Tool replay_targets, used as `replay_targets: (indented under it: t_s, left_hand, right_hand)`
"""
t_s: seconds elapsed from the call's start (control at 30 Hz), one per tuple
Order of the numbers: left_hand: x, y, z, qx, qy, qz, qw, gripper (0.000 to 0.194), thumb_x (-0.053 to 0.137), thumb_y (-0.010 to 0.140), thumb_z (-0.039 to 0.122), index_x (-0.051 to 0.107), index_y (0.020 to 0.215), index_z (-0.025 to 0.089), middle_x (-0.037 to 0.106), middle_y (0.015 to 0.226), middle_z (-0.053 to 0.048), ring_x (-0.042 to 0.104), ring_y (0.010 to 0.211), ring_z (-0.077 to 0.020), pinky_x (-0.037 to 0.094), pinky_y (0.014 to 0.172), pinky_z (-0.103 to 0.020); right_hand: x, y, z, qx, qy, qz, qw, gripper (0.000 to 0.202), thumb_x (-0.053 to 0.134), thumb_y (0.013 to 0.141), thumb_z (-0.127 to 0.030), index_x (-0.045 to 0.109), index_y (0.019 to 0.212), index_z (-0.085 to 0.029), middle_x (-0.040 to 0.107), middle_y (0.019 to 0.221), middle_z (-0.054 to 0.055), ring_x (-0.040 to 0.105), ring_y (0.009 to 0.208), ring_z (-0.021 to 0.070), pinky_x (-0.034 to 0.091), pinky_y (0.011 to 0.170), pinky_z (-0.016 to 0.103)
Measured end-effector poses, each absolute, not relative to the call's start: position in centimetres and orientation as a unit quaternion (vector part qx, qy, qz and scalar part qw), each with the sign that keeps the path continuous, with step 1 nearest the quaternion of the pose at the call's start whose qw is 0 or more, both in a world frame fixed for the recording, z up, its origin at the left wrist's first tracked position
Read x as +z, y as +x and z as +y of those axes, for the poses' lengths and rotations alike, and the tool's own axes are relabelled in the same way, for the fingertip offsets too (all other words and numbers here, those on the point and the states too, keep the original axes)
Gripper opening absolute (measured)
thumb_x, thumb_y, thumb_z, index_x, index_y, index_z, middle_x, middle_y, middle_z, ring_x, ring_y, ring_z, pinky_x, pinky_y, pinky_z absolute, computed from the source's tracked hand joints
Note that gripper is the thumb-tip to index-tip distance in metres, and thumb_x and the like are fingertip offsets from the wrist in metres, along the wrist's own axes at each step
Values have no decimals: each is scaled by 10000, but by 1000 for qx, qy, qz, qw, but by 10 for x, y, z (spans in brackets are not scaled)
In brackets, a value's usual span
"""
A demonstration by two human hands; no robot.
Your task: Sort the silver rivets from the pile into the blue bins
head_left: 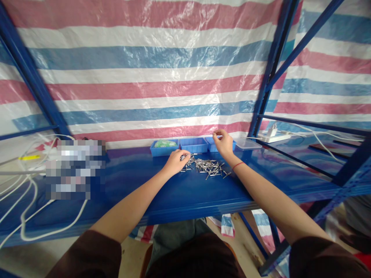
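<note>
Small silvery metal pieces [210, 167] lie in a loose pile on the blue table. My left hand [176, 161] is at the pile's left end, thumb and fingers closed around a small metal piece. Raised over the right blue bin [211, 147], my right hand [223, 142] has its fingertips pinched together; what they hold is too small to name. Behind the pile, the middle blue bin [193, 145] stands between the right bin and a left bin [164, 153] with green material [165, 143] in it.
A clear plastic lid [248, 144] lies right of the bins. Further right is a white power strip [275, 136]. White cables [36, 193] and a blurred-out object [75, 168] are at the left. Blue metal posts [268, 73] frame a striped sheet [156, 88].
</note>
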State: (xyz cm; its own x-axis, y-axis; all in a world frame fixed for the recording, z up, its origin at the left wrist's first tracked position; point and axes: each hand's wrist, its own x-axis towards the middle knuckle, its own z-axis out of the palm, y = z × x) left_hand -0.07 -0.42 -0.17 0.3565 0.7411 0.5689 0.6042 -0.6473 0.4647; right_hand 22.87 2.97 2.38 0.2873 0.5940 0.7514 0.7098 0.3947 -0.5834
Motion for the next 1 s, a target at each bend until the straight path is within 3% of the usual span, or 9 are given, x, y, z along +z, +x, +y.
replay_targets:
  t_s: [0.07, 0.17, 0.27, 0.33, 0.47, 0.6, 0.87, 1.0]
  left_hand:
    - [-1, -2, -7, 346, 839, 413, 71, 263, 477, 840, 364, 656, 958, 211, 652, 989, -54, 563, 1003, -198, 399, 949, -357]
    - [-1, -4, -13, 267, 853, 442, 72, 427, 487, 792, 536, 607, 1110, 276, 561, 1223, -57, 432, 1204, -267, 316, 1022, -438]
    - [-2, -6, -17, 183, 859, 467, 103, 686, 508, 681, 690, 476, 1272, 344, 348, 1439, -49, 214, 1345, -354, 186, 1063, -539]
    - [-3, -7, -17, 156, 861, 469, 122, 769, 506, 652, 723, 423, 1316, 344, 268, 1482, -54, 152, 1363, -372, 131, 1069, -557]
    - [-5, -7, -16, 172, 862, 457, 137, 781, 516, 644, 725, 439, 1305, 316, 288, 1473, -69, 202, 1356, -352, 140, 1079, -523]
    - [-5, -6, -14, 179, 861, 456, 140, 768, 523, 644, 719, 455, 1291, 309, 316, 1460, -70, 236, 1347, -340, 158, 1080, -504]
    - [-6, -6, -14, 151, 867, 457, 129, 783, 481, 668, 723, 403, 1333, 316, 259, 1486, -62, 195, 1360, -348, 126, 1079, -534]
    - [-8, -5, -10, 200, 858, 453, 138, 709, 550, 662, 672, 499, 1257, 290, 369, 1432, -76, 305, 1319, -336, 205, 1072, -498]
  right_hand:
    - [22, 244, 35, -96, -594, -601, 527, 235, 487, 785, -270, 622, 950, -171, 679, 905, 91, 612, 763, 214, 440, 727, 334]
    - [20, 252, 36, -118, -617, -631, 455, 295, 516, 760, -239, 612, 1031, -174, 675, 935, 91, 611, 835, 236, 438, 730, 334]
    - [19, 240, 31, -70, -558, -736, 377, 222, 502, 766, -215, 659, 917, -168, 688, 852, 72, 618, 767, 210, 441, 712, 309]
    - [17, 225, 27, -31, -494, -812, 308, 211, 501, 767, -201, 676, 882, -169, 696, 853, 65, 621, 754, 198, 446, 721, 298]
    - [7, 199, 21, -40, -440, -869, 225, 323, 466, 785, -162, 649, 1050, -144, 664, 1058, 110, 612, 919, 228, 433, 825, 317]
    - [0, 189, 22, -56, -454, -867, 198, 353, 422, 818, -152, 631, 1102, -140, 643, 1085, 135, 603, 949, 235, 427, 834, 321]
    - [0, 190, 30, -46, -508, -840, 186, 221, 484, 804, -206, 702, 802, -171, 685, 858, 104, 615, 799, 210, 424, 721, 283]
    - [-1, 191, 30, -37, -520, -831, 193, 167, 506, 773, -172, 668, 731, -170, 677, 804, 99, 602, 740, 195, 412, 680, 274]
